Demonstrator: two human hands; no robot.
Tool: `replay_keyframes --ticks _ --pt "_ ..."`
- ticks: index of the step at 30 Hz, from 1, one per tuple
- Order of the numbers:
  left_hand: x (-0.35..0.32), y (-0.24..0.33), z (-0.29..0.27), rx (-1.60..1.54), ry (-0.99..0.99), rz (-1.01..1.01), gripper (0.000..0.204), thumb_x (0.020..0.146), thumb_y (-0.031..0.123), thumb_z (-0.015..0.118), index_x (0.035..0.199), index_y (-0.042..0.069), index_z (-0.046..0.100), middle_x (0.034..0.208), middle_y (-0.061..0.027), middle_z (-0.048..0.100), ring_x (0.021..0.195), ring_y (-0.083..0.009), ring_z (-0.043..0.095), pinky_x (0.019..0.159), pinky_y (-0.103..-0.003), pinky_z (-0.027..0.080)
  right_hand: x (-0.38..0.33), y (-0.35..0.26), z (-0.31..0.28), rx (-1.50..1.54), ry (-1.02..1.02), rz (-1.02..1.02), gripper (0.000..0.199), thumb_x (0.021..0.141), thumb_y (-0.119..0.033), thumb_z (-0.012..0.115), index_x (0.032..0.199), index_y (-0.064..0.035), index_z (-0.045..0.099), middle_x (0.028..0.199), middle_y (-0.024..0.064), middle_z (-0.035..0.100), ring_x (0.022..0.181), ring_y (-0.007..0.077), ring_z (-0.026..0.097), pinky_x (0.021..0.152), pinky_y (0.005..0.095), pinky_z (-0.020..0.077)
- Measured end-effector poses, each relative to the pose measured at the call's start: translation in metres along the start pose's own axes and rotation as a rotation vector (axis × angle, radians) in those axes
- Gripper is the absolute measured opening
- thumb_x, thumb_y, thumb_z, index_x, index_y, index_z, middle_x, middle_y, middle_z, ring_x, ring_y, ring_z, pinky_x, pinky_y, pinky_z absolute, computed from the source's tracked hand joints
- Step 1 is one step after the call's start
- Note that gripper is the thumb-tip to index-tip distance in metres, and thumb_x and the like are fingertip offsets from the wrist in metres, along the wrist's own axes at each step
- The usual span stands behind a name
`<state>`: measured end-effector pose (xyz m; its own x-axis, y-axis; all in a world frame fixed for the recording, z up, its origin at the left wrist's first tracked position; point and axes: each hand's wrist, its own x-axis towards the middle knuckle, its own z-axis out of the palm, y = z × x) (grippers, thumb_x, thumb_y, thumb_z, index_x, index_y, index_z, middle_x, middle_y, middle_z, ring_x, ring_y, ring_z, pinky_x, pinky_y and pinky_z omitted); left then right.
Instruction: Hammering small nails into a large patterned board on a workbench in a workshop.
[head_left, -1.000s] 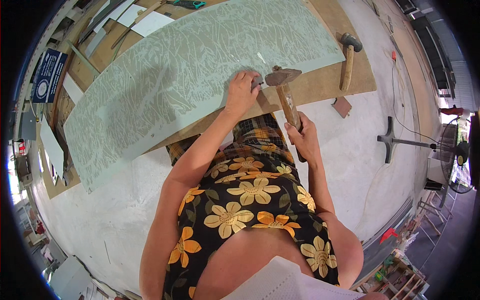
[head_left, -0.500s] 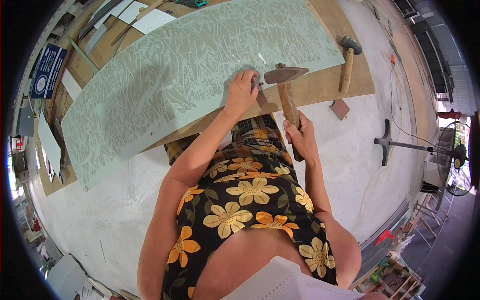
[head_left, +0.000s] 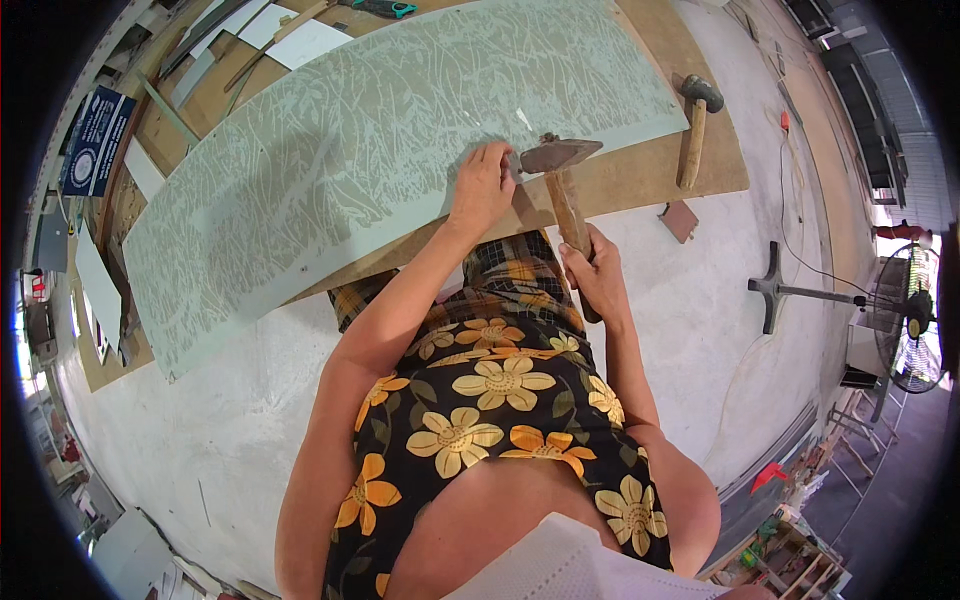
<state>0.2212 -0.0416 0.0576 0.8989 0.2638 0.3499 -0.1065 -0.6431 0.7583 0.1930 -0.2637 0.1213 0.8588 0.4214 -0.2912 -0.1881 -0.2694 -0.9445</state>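
Observation:
My right hand (head_left: 596, 272) is wrapped round the wooden handle of a hammer (head_left: 566, 208). The hammer's dark metal head hovers just right of my left fingers, over the near edge of a pale green panel (head_left: 330, 185) with a grass-like pattern. My left hand (head_left: 482, 188) rests by that edge with its fingers curled together. Whatever they pinch is small and mostly hidden by the fingers and the hammer head. The panel lies on a brown board (head_left: 655, 165) that sticks out along its near and right sides.
A black-headed mallet (head_left: 697, 130) lies on the board at the right. A small brown block (head_left: 679, 222) is on the pale floor. Farther right stands a fan (head_left: 908, 318) with its cable. Offcuts and a green-handled tool (head_left: 385, 8) lie beyond the panel.
The hammer head has shifted slightly left and toward my left fingers, and my right hand has moved a little left with it. My left hand stays nearly in place.

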Motion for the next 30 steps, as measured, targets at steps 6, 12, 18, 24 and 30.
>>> replay_keyframes --ticks 6,12,18,24,30 --pt "0.002 0.011 -0.002 0.090 0.003 0.105 0.027 0.076 0.007 0.072 0.102 0.008 0.067 0.092 -0.0104 0.061 0.090 -0.0319 0.060 0.081 -0.042 0.049 -0.001 -0.013 -0.011 -0.027 0.099 -0.024 0.020 0.092 -0.014 0.060 0.105 0.0013 0.058 0.066 -0.0017 0.051 0.052 0.0063 0.047 0.048 0.0242 0.0385" --pt "0.003 0.005 0.001 0.120 0.027 0.144 0.014 0.076 0.013 0.077 0.090 0.010 0.074 0.089 -0.0079 0.061 0.087 -0.0293 0.059 0.076 -0.041 0.048 -0.006 0.001 -0.009 0.065 0.085 0.036 0.024 0.092 -0.017 0.061 0.106 0.0021 0.058 0.067 -0.0016 0.052 0.053 0.0054 0.047 0.048 0.0236 0.0382" --pt "0.001 0.010 0.002 0.102 0.049 0.130 0.012 0.077 0.009 0.075 0.088 0.007 0.073 0.089 -0.0083 0.062 0.086 -0.0298 0.059 0.076 -0.040 0.048 -0.005 0.017 -0.010 -0.030 0.060 -0.034 0.026 0.092 -0.019 0.061 0.107 0.0026 0.058 0.068 -0.0023 0.052 0.054 0.0059 0.048 0.049 0.0234 0.0389" --pt "0.001 0.007 0.001 0.077 0.029 0.143 0.012 0.078 0.007 0.074 0.089 0.006 0.072 0.090 -0.0093 0.062 0.087 -0.0300 0.060 0.076 -0.040 0.049 -0.002 0.014 -0.011 -0.066 0.083 -0.068 0.030 0.091 -0.018 0.061 0.110 0.0049 0.057 0.069 -0.0014 0.054 0.057 0.0065 0.050 0.051 0.0242 0.0396" --pt "0.003 0.006 0.002 0.104 0.041 0.146 0.012 0.075 0.006 0.075 0.087 0.007 0.072 0.089 -0.0090 0.061 0.087 -0.0306 0.059 0.076 -0.042 0.049 0.001 0.018 -0.011 -0.029 0.080 -0.070 0.023 0.091 -0.018 0.061 0.102 0.0019 0.057 0.066 -0.0023 0.052 0.055 0.0052 0.048 0.049 0.0235 0.0379"
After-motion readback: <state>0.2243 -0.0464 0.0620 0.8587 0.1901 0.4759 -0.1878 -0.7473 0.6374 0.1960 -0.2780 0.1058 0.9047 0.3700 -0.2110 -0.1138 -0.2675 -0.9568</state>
